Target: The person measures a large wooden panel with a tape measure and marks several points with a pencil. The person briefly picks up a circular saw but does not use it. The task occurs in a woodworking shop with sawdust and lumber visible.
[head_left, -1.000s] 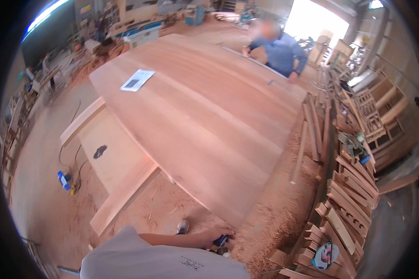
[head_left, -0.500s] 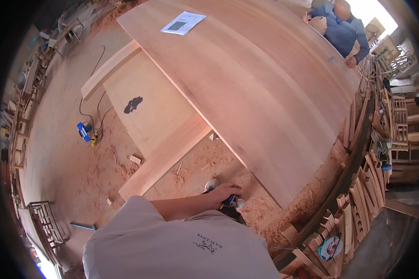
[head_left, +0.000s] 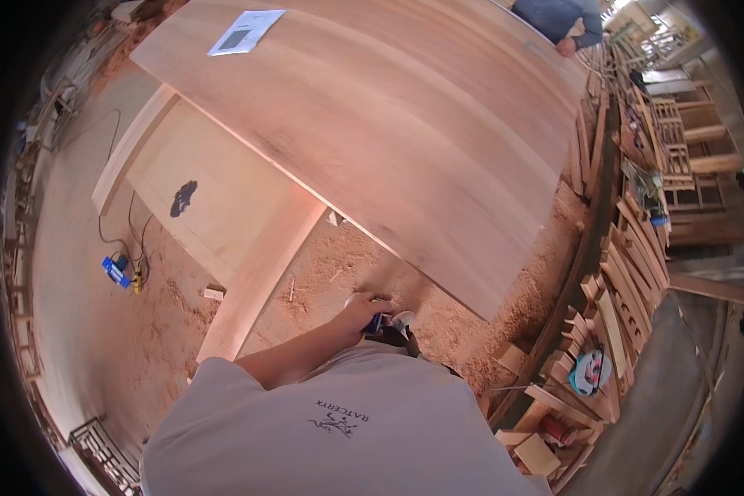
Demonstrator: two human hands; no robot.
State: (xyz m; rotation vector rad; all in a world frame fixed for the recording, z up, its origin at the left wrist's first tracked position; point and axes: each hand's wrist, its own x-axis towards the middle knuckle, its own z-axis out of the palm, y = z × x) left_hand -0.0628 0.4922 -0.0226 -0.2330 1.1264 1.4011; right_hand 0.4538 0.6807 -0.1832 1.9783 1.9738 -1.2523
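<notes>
My left hand [head_left: 364, 312] is in front of my body, low over the sawdust floor, with its fingers curled round a small dark blue object [head_left: 373, 324]. Most of that object is hidden by the hand, so its kind is unclear. Just beyond the hand lies the near edge of a large wooden panel [head_left: 388, 157], raised above the floor. The hand is apart from it. A printed paper sheet [head_left: 246, 32] rests on the panel's far left part. My right hand does not show.
Under the panel, a pale board [head_left: 231, 178] and a timber beam [head_left: 269, 269] stick out leftward. A blue corded power tool [head_left: 116, 271] sits on the floor. Wood offcuts [head_left: 624, 281] are piled at right, with a round teal-and-white thing [head_left: 589, 372]. Another person [head_left: 558, 21] stands at the panel's far side.
The view has swung to the right, so the panel and paper appear farther left and higher. My left hand keeps its hold on the dark blue object.
</notes>
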